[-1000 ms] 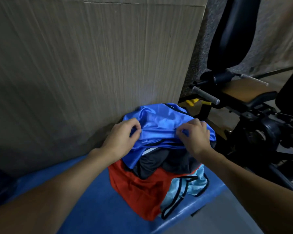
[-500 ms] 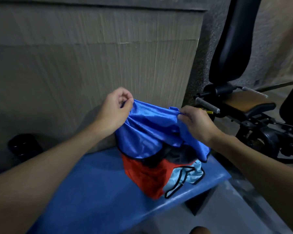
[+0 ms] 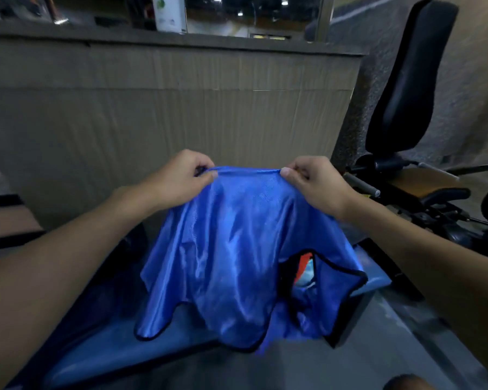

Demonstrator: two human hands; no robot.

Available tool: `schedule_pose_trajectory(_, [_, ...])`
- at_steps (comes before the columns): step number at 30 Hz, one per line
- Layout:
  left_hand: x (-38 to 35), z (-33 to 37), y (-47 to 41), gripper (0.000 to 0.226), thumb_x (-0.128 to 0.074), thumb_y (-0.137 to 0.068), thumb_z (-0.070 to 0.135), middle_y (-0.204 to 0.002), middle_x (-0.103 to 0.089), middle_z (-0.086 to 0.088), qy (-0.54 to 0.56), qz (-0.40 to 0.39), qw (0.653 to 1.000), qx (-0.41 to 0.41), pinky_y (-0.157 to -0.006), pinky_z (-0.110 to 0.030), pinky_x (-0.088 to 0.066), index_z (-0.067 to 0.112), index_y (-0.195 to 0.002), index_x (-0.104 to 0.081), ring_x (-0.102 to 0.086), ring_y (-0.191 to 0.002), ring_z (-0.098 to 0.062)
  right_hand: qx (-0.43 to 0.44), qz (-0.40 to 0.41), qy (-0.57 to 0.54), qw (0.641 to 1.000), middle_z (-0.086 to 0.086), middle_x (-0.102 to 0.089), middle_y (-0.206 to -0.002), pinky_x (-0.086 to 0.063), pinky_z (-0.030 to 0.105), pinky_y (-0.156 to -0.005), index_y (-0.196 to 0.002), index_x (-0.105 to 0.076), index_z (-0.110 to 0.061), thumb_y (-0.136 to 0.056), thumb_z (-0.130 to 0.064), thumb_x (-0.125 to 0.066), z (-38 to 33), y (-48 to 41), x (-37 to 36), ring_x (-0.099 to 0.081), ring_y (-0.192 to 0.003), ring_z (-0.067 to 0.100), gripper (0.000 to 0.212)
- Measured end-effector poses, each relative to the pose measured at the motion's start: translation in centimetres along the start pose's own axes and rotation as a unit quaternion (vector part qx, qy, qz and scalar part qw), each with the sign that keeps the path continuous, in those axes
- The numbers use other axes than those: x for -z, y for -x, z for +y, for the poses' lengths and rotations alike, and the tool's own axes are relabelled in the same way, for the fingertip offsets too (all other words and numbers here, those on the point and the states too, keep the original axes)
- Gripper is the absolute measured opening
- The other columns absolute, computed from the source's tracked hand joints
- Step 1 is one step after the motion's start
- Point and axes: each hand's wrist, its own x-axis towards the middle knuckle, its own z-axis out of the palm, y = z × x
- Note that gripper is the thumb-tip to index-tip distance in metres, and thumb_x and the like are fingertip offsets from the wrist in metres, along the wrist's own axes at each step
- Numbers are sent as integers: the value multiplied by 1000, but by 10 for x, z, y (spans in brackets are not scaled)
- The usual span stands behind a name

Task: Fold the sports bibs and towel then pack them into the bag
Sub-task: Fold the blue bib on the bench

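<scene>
Nearest, the grey floor (image 3: pixel 378 347) and the front edge of the blue tabletop (image 3: pixel 110 350) run across the bottom of the view. Above the tabletop hangs the blue bib (image 3: pixel 231 249), lifted by its top edge. Its black-trimmed lower edge dangles down near the tabletop's front, though I cannot tell whether it touches. Through a black-edged opening on the bib's right side, some red and pale-blue cloth (image 3: pixel 304 267) shows behind it. What those pieces are cannot be made out, and no bag is plainly in view.

Higher and farther off, the left hand (image 3: pixel 181 178) pinches one end of the top edge between thumb and curled fingers. The right hand (image 3: pixel 313 184) pinches the other end the same way, and the edge is drawn fairly straight between them.

The bib looks thin, light and glossy, and it drapes in loose folds with no stiffness. I judge it will be slippery, so a fold could slide open unless it is pressed flat on the tabletop. The corners and the trimmed edges look like the best places to hold it, since the binding gives the fingers something firmer than the slick mesh.

Beyond the hands a cardboard sheet (image 3: pixel 181 108) stands upright behind the tabletop. To its right is a black gym machine (image 3: pixel 406 80) with a padded back.
</scene>
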Motion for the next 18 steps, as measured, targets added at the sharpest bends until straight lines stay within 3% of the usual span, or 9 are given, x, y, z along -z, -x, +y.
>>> schedule_pose_trajectory(1, [-3, 5, 3, 7, -66, -91, 4, -83, -65, -4, 27, -5, 1000, -6, -72, -27, -45, 11, -91, -66, -55, -70, -5, -1, -4, -4, 1000, -11, -38, -55, -28, 13, -48, -73, -60, -12, -98, -25, -57, -6, 1, -2, -35, -46, 0, 29])
schedule_pose_trajectory(4, [-16, 29, 16, 38, -78, -83, 13, -109, -65, 0, 112, -41, 993, -19, -87, -11, -47, 10, -119, -63, -61, -98, -6, 3, -26, -14, 1000, -7, -41, -55, -30, 12, -46, -76, -63, -8, -99, -22, -56, -23, 5, -10, -36, -45, -1, 29])
schedule_pose_trajectory(6, [-26, 45, 22, 53, -81, -80, 23, -117, -66, 2, 173, -75, 982, -4, -93, -13, -49, 11, -127, -60, -64, -106, -6, 6, -32, -41, 999, 0, -50, -61, -36, 17, -51, -79, -66, -5, -99, -23, -57, -32, 6, -13, -40, -53, 1, 28])
schedule_pose_trajectory(9, [-41, 56, 24, 32, -78, -83, 13, -103, -73, -4, 233, -55, 971, 14, -84, -18, -55, 12, -113, -65, -71, -94, -10, 5, -26, -75, 997, 13, -59, -68, -41, 27, -56, -81, -68, -3, -97, -22, -59, -39, 8, -12, -46, -62, 13, 26])
schedule_pose_trajectory(12, [-45, 59, 20, 8, -71, -89, 5, -89, -73, -9, 263, 17, 964, 34, -74, -23, -57, 9, -96, -69, -69, -76, -10, 7, -16, -111, 994, 15, -67, -72, -45, 28, -60, -81, -68, -6, -95, -20, -63, -40, 12, -8, -53, -66, 11, 20])
schedule_pose_trajectory(15, [-38, 60, 14, 11, -64, -92, 0, -86, -71, -6, 288, 57, 956, 20, -73, -19, -55, 9, -94, -69, -65, -73, -4, -30, -64, -154, 985, 13, -71, -84, -49, 30, -68, -93, -66, -7, -93, -20, -66, -31, 18, -3, -60, -76, 11, 13])
schedule_pose_trajectory(18, [-25, 57, 9, 12, -60, -95, 1, -89, -71, -5, 276, 80, 958, 22, -74, -16, -54, 7, -101, -69, -65, -75, -3, -41, -135, -73, 987, 8, -60, -71, -42, 31, -63, -84, -64, -1, -92, -16, -66, -19, 24, 3, -51, -67, 12, 18])
